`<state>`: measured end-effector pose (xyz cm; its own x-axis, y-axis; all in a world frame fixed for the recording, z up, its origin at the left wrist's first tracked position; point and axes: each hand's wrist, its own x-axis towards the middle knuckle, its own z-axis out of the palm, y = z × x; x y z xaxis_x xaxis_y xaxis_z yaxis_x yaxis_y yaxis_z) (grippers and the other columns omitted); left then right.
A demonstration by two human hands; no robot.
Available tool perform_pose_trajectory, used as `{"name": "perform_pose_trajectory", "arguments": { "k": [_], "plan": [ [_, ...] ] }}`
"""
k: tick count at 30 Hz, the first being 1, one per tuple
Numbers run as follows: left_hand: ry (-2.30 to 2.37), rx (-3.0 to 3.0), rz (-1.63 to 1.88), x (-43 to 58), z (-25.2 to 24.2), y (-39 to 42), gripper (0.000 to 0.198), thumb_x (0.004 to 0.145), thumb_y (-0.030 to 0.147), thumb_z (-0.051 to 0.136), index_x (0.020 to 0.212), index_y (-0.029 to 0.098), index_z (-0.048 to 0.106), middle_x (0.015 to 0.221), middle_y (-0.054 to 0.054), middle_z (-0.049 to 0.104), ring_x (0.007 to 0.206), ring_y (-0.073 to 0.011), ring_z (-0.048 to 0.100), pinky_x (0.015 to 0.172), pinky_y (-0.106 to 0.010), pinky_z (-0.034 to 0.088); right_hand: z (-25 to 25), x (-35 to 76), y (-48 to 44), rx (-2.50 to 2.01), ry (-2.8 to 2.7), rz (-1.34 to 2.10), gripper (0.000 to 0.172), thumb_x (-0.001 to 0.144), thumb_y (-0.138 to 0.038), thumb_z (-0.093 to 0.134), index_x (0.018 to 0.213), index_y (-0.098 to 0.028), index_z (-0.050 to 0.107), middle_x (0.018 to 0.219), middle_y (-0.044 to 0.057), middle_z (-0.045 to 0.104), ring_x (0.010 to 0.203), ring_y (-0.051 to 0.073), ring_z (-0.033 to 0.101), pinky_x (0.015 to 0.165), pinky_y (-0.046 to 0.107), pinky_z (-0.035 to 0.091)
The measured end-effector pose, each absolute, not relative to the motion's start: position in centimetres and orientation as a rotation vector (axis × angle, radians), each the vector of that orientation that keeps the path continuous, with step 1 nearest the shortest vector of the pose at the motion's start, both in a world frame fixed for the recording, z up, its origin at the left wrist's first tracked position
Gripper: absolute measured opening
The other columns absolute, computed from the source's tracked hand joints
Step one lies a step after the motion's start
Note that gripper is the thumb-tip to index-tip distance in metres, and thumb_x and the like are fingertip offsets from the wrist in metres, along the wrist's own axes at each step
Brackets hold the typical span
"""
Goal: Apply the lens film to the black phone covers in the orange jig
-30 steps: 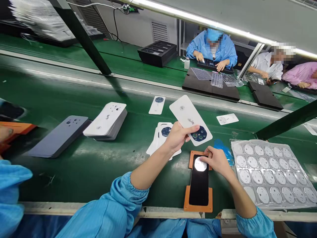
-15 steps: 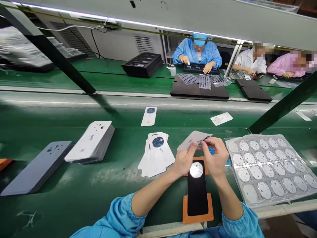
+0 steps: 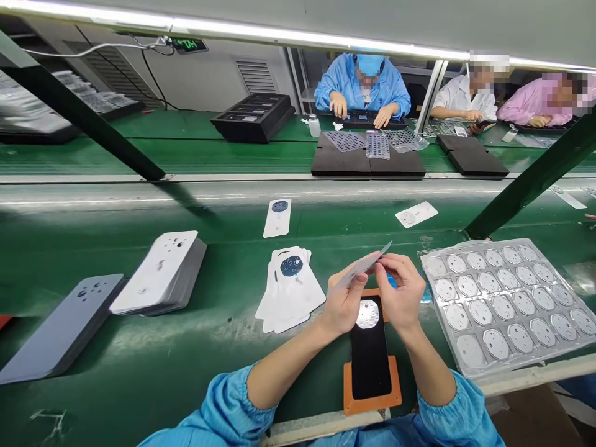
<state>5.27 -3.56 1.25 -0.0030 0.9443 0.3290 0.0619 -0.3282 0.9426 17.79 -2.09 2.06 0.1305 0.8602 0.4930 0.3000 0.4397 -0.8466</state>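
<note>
A thin white sheet (image 3: 361,270) is held tilted, nearly edge-on, in my left hand (image 3: 343,304), thumb on its face. The fingers of my right hand (image 3: 401,288) pinch together at the sheet's right edge; whatever else they grip is too small to tell. Below both hands lies a black phone-shaped plate (image 3: 371,363) with a white ribbed disc (image 3: 367,314) at its top, set in an orange holder (image 3: 372,405). Left of my hands is a loose pile of white sheets (image 3: 293,301), the top one bearing a dark round patch.
A clear tray (image 3: 510,304) of round pieces sits at the right. Stacks of white sheets (image 3: 158,273) and grey sheets (image 3: 65,329) stand at the left. Single cards (image 3: 277,218) (image 3: 416,215) lie farther back. Slanted posts (image 3: 526,180) flank the work area; people work opposite.
The sheet in my left hand has turned more edge-on, and my right hand has shifted slightly left. The camera view has moved a little. The person opposite has moved a hand.
</note>
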Motion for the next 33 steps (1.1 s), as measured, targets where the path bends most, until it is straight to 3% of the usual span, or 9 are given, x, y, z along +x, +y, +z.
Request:
{"name": "perform_pose_trajectory", "arguments": {
  "k": [7,19,23,26,29,33],
  "plan": [
    [0.987,1.844,1.475,5.3,0.5,-3.3,0.054,0.100,0.051,0.041,0.142,0.020,0.054,0.145,-0.012,0.054,0.131,-0.0285,0.054,0.112,-0.043,0.043,1.7,17.9,-2.0,-1.121,-1.463,0.545,0.012,0.089,-0.024,0.059,0.090,-0.022,0.070,0.096,0.006,0.071,0.089,0.019,0.066,0.078,0.033,0.057],
    [0.985,1.953,1.407,5.5,-0.2,-3.2,0.055,0.100,0.049,0.041,0.146,0.020,0.047,0.150,-0.012,0.048,0.136,-0.0306,0.048,0.114,-0.049,0.042,1.9,17.8,-2.1,-1.153,-1.479,0.443,0.012,0.088,-0.021,0.055,0.086,-0.020,0.067,0.088,0.004,0.070,0.081,0.017,0.064,0.071,0.030,0.053],
    [1.125,1.631,1.303,5.9,-0.6,-2.6,0.048,0.098,0.048,0.049,0.133,0.019,0.062,0.135,-0.010,0.063,0.128,-0.0307,0.057,0.112,-0.047,0.044,1.2,17.8,-1.0,-1.240,-1.513,0.407,0.014,0.085,-0.022,0.050,0.075,-0.020,0.060,0.077,0.002,0.063,0.071,0.015,0.058,0.065,0.027,0.048],
    [1.165,1.086,1.364,5.2,-0.5,-1.6,0.051,0.093,0.056,0.054,0.117,0.013,0.069,0.115,-0.013,0.073,0.112,-0.0320,0.067,0.101,-0.050,0.052,0.6,19.3,0.3,-1.411,-1.477,0.433,0.012,0.077,-0.021,0.051,0.065,-0.020,0.055,0.070,0.000,0.059,0.062,0.014,0.055,0.061,0.026,0.044],
    [1.002,0.719,1.382,3.0,0.0,-1.0,0.048,0.093,0.053,0.058,0.119,0.014,0.065,0.115,-0.014,0.073,0.105,-0.0294,0.071,0.095,-0.052,0.056,-0.2,22.6,1.0,-1.743,-1.508,0.533,0.013,0.073,-0.022,0.055,0.060,-0.021,0.055,0.064,0.000,0.061,0.061,0.016,0.057,0.062,0.027,0.041],
    [0.976,0.619,1.366,0.2,0.8,-1.9,0.036,0.091,0.042,0.065,0.116,0.017,0.067,0.119,-0.012,0.072,0.105,-0.0262,0.071,0.099,-0.051,0.054,-1.6,26.5,0.3,-2.169,-1.768,0.467,0.014,0.076,-0.018,0.053,0.062,-0.020,0.057,0.064,0.006,0.063,0.065,0.021,0.060,0.058,0.028,0.035]
  ]
}}
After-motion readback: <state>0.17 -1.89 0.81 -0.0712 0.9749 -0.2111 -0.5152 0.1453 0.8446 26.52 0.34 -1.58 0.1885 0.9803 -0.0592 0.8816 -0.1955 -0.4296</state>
